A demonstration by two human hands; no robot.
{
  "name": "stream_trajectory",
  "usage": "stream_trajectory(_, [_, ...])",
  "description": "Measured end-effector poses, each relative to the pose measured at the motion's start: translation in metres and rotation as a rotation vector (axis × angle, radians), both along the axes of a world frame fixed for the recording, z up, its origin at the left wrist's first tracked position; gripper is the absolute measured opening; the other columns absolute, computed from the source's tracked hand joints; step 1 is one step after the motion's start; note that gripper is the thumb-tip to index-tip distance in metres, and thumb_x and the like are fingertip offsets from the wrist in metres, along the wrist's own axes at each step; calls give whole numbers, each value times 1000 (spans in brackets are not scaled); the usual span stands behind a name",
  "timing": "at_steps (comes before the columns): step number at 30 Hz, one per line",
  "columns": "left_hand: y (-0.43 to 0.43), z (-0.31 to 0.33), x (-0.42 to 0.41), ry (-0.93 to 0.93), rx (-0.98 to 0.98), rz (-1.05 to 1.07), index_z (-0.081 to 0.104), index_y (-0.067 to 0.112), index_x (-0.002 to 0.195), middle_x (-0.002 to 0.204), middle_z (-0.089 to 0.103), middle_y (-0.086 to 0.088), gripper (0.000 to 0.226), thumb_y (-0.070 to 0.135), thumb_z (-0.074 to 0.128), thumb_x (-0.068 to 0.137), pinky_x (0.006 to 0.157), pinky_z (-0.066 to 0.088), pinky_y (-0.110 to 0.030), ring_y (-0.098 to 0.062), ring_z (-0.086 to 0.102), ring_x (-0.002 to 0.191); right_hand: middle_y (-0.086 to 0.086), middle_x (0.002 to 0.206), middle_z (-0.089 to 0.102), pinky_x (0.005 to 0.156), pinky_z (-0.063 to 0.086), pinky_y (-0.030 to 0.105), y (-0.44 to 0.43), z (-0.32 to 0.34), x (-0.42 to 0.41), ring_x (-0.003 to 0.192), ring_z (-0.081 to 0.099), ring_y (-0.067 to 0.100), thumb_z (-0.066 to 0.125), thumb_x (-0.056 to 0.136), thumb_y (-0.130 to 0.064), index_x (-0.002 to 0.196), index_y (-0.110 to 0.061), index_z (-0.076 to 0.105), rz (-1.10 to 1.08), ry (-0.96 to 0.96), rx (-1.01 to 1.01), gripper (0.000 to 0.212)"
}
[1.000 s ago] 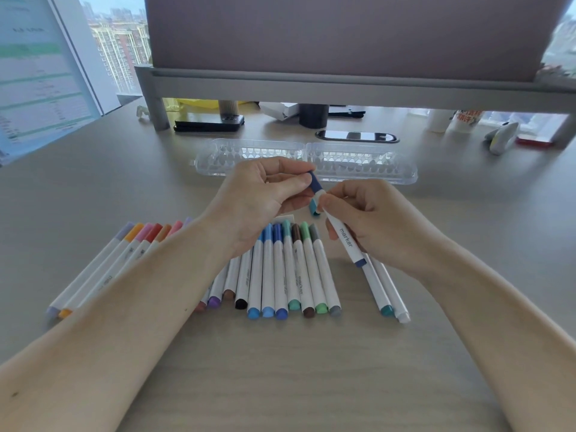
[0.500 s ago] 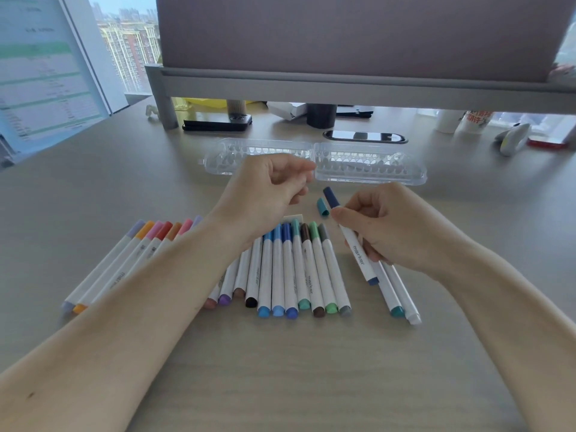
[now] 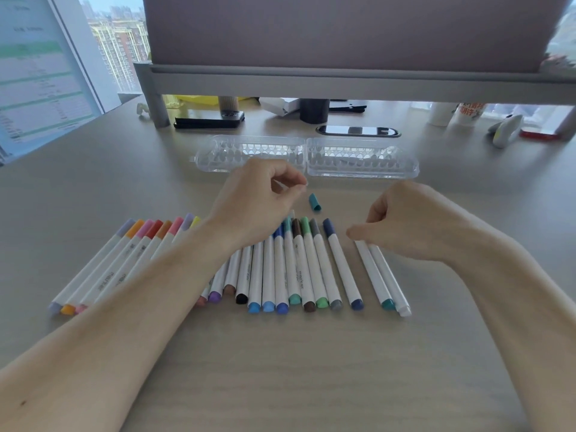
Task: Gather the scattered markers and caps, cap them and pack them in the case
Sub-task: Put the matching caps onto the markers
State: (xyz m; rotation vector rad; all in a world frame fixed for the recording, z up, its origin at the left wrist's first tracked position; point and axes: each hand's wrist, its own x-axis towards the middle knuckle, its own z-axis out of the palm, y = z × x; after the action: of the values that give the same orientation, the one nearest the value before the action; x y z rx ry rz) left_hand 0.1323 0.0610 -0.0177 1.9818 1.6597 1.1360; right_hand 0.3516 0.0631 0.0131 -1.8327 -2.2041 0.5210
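My left hand [image 3: 258,198] hovers over the middle row of capped markers [image 3: 290,269], fingers curled, thumb and forefinger tips together with nothing visible between them. My right hand [image 3: 414,219] covers the top ends of a teal marker [image 3: 375,275] and a white marker [image 3: 391,275]; whether it grips them is hidden. A capped navy marker [image 3: 341,266] lies by itself between the row and those two. A loose teal cap [image 3: 315,202] lies between my hands. The clear plastic case [image 3: 361,160] lies open just beyond. A warm-coloured group of markers [image 3: 124,263] fans out at the left.
A grey monitor riser [image 3: 343,82] spans the back of the desk. Under and near it are a phone [image 3: 358,131], a black flat object [image 3: 208,120], a dark cup [image 3: 314,110], paper cups [image 3: 467,113] and a mouse [image 3: 505,130]. A printed sheet [image 3: 37,73] stands at the left.
My hands came apart after meeting at the navy marker's cap end. My right hand laid the navy marker down beside the row and moved onto the teal and white markers.
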Motion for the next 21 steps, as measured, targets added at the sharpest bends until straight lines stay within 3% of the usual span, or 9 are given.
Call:
stream_trajectory(6, [-12, -2, 24, 216, -25, -167, 74, 35, 102, 101, 71, 20, 14, 44, 69, 93, 83, 43, -13, 6, 60, 100, -8, 70, 68, 64, 56, 29, -6, 2, -3, 68, 65, 11, 77, 72, -55, 64, -23, 73, 54, -93, 40, 32])
stream_trajectory(10, [-12, -5, 25, 323, -36, -154, 74, 35, 101, 97, 71, 21, 20, 52, 69, 91, 85, 48, -22, 1, 62, 97, -6, 74, 71, 68, 59, 31, -7, 1, -6, 72, 67, 13, 75, 75, -51, 67, -22, 75, 85, -123, 33, 30])
stream_trajectory(14, [-12, -4, 24, 300, -42, -154, 72, 34, 103, 94, 70, 21, 19, 47, 72, 89, 83, 46, -16, 6, 62, 94, -4, 73, 70, 60, 50, 28, -5, 1, -6, 70, 65, 15, 69, 80, -53, 67, -21, 75, 78, -64, 9, 35])
stream_trajectory(16, [-12, -4, 23, 275, -43, -141, 69, 33, 104, 93, 69, 21, 22, 46, 75, 87, 81, 46, -14, 7, 62, 92, -7, 64, 66, 56, 45, 26, -3, 1, -4, 62, 62, 12, 69, 81, -51, 67, -19, 75, 54, 12, 14, 35])
stream_trajectory(19, [-12, -4, 23, 253, -50, -123, 63, 33, 104, 95, 68, 20, 24, 45, 75, 88, 79, 45, -13, 7, 61, 93, -12, 40, 48, 49, 36, 23, 4, 0, -1, 38, 42, 5, 67, 85, -43, 66, -12, 73, -14, 167, 48, 37])
stream_trajectory(21, [-10, -4, 21, 228, -39, -103, 62, 32, 107, 100, 65, 22, 22, 45, 70, 92, 79, 40, -10, 7, 58, 98, -12, 38, 46, 48, 34, 23, 7, -2, 0, 33, 36, 6, 65, 87, -40, 65, -11, 74, -54, 271, 51, 38])
